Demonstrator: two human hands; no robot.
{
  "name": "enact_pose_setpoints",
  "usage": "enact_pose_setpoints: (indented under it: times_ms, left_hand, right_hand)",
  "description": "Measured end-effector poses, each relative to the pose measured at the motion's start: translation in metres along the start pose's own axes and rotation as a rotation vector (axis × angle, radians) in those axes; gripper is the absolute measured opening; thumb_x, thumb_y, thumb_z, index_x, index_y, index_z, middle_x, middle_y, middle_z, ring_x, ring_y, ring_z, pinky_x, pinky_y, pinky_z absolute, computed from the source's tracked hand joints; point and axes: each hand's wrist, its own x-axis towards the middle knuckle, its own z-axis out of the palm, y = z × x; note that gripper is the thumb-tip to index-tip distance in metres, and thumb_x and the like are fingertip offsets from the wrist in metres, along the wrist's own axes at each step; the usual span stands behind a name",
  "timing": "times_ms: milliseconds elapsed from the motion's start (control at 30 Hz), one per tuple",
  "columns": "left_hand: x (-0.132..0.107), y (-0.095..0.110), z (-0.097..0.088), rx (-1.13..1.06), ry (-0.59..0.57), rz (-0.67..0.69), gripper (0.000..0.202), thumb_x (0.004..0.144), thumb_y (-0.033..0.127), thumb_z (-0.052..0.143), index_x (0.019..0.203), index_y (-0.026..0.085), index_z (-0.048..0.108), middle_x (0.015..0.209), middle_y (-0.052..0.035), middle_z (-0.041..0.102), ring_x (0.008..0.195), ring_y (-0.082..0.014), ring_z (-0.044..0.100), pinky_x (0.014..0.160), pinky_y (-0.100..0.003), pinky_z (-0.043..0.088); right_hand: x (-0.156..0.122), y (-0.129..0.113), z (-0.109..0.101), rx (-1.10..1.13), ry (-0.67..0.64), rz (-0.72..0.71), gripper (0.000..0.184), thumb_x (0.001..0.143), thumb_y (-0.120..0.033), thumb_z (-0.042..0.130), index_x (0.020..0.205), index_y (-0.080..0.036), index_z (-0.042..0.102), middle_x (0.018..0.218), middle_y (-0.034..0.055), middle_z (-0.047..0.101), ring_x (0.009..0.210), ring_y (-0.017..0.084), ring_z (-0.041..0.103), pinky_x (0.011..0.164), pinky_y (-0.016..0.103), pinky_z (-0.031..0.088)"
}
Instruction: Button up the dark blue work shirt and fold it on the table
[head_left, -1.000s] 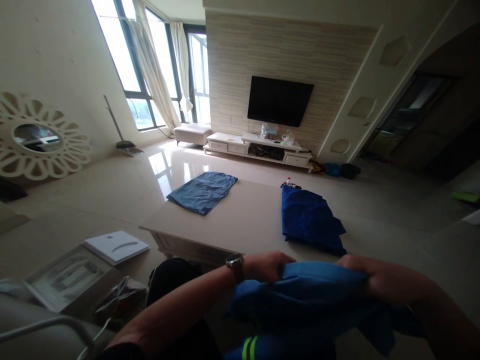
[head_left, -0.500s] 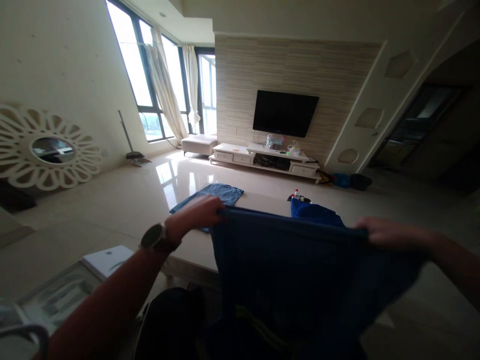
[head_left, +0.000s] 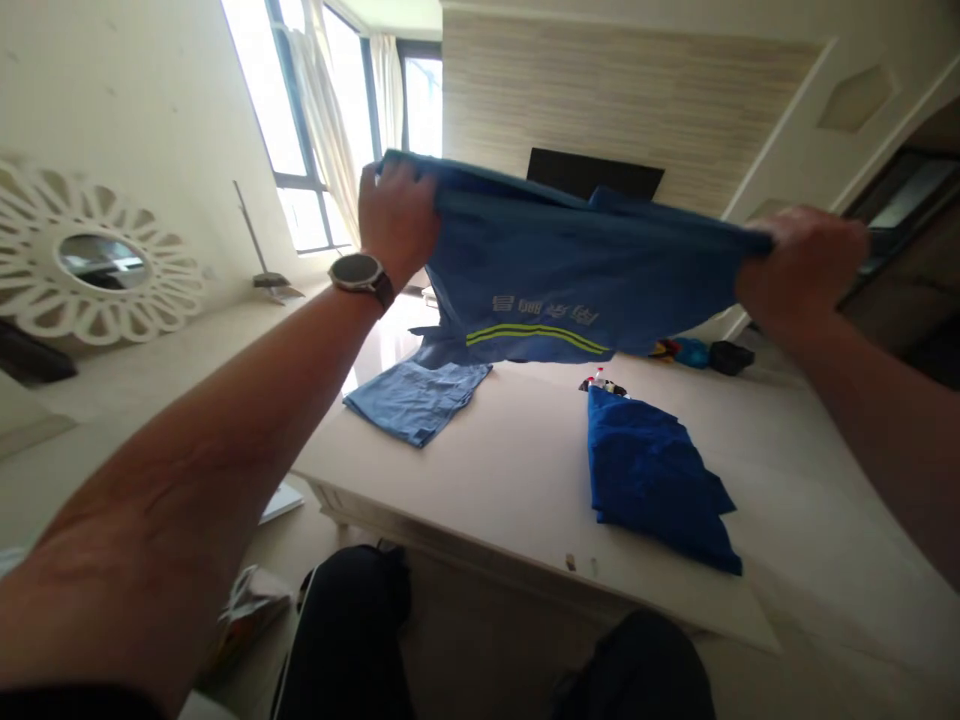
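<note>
Stretched between my hands is a blue work shirt [head_left: 540, 250] with yellow-green stripes and pale lettering, held up in the air above the table. My left hand [head_left: 400, 215], with a watch on its wrist, grips one end of the cloth's upper edge. The other end is in the closed fingers of my right hand [head_left: 799, 260]. Under the shirt, toward the left, a light blue folded garment [head_left: 420, 400] lies on the white table [head_left: 517, 470]. A darker blue folded garment [head_left: 652, 480] rests on the right part of the same table.
Small bottles with red caps [head_left: 598, 380] stand behind the dark blue garment. A television [head_left: 600, 175] hangs on the far wall, partly hidden by the shirt. On the left are a flower-shaped mirror [head_left: 105, 262] and a dustpan [head_left: 271, 282]. My knees are below the table's front edge.
Both hands have risen, lifting the shirt from low in front of me to above the table. Its stripes and lettering now show, and more of the tabletop is visible.
</note>
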Motion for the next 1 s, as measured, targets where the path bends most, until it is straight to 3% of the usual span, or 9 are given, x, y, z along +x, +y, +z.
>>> enact_pose_setpoints:
  times_ms: [133, 267, 367, 433, 500, 633, 767, 900, 1000]
  left_hand:
    - [-0.093, 0.02, -0.005, -0.088, -0.194, -0.091, 0.016, 0.094, 0.019, 0.058, 0.1, 0.012, 0.071, 0.106, -0.013, 0.068, 0.122, -0.0325, 0.058, 0.119, -0.06, 0.031]
    - [-0.216, 0.053, -0.003, -0.025, -0.585, -0.125, 0.022, 0.088, 0.015, 0.053, 0.099, 0.013, 0.073, 0.109, -0.0181, 0.071, 0.121, -0.0347, 0.059, 0.12, -0.057, 0.03]
    - [-0.309, 0.082, -0.001, -0.005, -0.945, -0.185, 0.028, 0.091, 0.016, 0.049, 0.102, 0.015, 0.075, 0.114, -0.0197, 0.072, 0.12, -0.034, 0.062, 0.12, -0.053, 0.03]
    - [-0.359, 0.099, -0.001, -0.081, -1.218, -0.311, 0.029, 0.089, 0.018, 0.052, 0.107, 0.018, 0.075, 0.123, -0.0196, 0.07, 0.123, -0.0339, 0.062, 0.115, -0.05, 0.037]
    - [-0.394, 0.111, -0.003, -0.153, -1.384, -0.331, 0.029, 0.08, 0.016, 0.062, 0.104, 0.019, 0.077, 0.119, -0.018, 0.072, 0.114, -0.0337, 0.067, 0.1, -0.045, 0.05]
    - [-0.414, 0.127, -0.009, -0.234, -1.556, -0.349, 0.017, 0.076, 0.016, 0.066, 0.088, 0.016, 0.079, 0.092, -0.0168, 0.075, 0.087, -0.0301, 0.073, 0.078, -0.037, 0.056]
    - [-0.399, 0.161, -0.005, -0.301, -1.537, -0.328, 0.025, 0.088, 0.021, 0.056, 0.094, 0.015, 0.079, 0.098, -0.0197, 0.076, 0.094, -0.0317, 0.074, 0.084, -0.041, 0.057]
    - [-0.399, 0.219, 0.025, -0.494, -1.564, -0.29, 0.027, 0.092, 0.027, 0.056, 0.109, 0.021, 0.077, 0.116, -0.0156, 0.076, 0.108, -0.0285, 0.073, 0.089, -0.035, 0.057]
    - [-0.412, 0.259, 0.045, -0.729, -1.566, -0.116, 0.037, 0.095, 0.021, 0.052, 0.127, 0.02, 0.068, 0.124, -0.0151, 0.073, 0.11, -0.029, 0.073, 0.083, -0.037, 0.06]
  right_hand:
    - [-0.118, 0.006, 0.031, 0.083, -0.149, 0.007, 0.041, 0.104, -0.023, 0.045, 0.131, -0.006, 0.071, 0.117, 0.0164, 0.071, 0.102, 0.017, 0.059, 0.077, 0.034, 0.026]
    - [-0.27, 0.003, 0.08, 0.073, -0.486, -0.069, 0.044, 0.092, -0.01, 0.054, 0.129, -0.022, 0.074, 0.112, 0.0097, 0.073, 0.097, 0.021, 0.06, 0.08, 0.034, 0.032]
    - [-0.379, -0.011, 0.119, 0.096, -0.788, 0.014, 0.051, 0.091, -0.007, 0.045, 0.13, -0.025, 0.074, 0.122, 0.0091, 0.073, 0.107, 0.023, 0.062, 0.084, 0.034, 0.037]
    - [-0.436, -0.024, 0.14, 0.119, -0.995, 0.089, 0.06, 0.087, -0.003, 0.041, 0.135, -0.026, 0.07, 0.136, 0.0088, 0.068, 0.127, 0.023, 0.057, 0.092, 0.034, 0.04]
    - [-0.475, -0.037, 0.15, 0.121, -1.126, 0.118, 0.055, 0.091, -0.013, 0.045, 0.141, -0.025, 0.065, 0.149, 0.0103, 0.059, 0.138, 0.026, 0.049, 0.101, 0.04, 0.04]
    - [-0.509, -0.057, 0.136, 0.109, -1.142, 0.101, 0.058, 0.088, -0.017, 0.052, 0.146, -0.022, 0.058, 0.158, 0.0125, 0.048, 0.146, 0.032, 0.037, 0.109, 0.052, 0.037]
    - [-0.539, -0.087, 0.111, 0.272, -1.057, -0.013, 0.041, 0.092, -0.016, 0.046, 0.128, -0.021, 0.067, 0.143, 0.0134, 0.059, 0.135, 0.03, 0.047, 0.106, 0.048, 0.04]
    - [-0.606, -0.151, 0.104, 0.606, -1.296, -0.063, 0.041, 0.088, -0.014, 0.051, 0.126, -0.019, 0.068, 0.137, 0.0147, 0.062, 0.129, 0.029, 0.057, 0.109, 0.044, 0.044]
    - [-0.651, -0.219, 0.101, 0.78, -1.54, 0.114, 0.054, 0.079, -0.006, 0.06, 0.131, -0.014, 0.066, 0.142, 0.0173, 0.059, 0.138, 0.032, 0.054, 0.117, 0.042, 0.041]
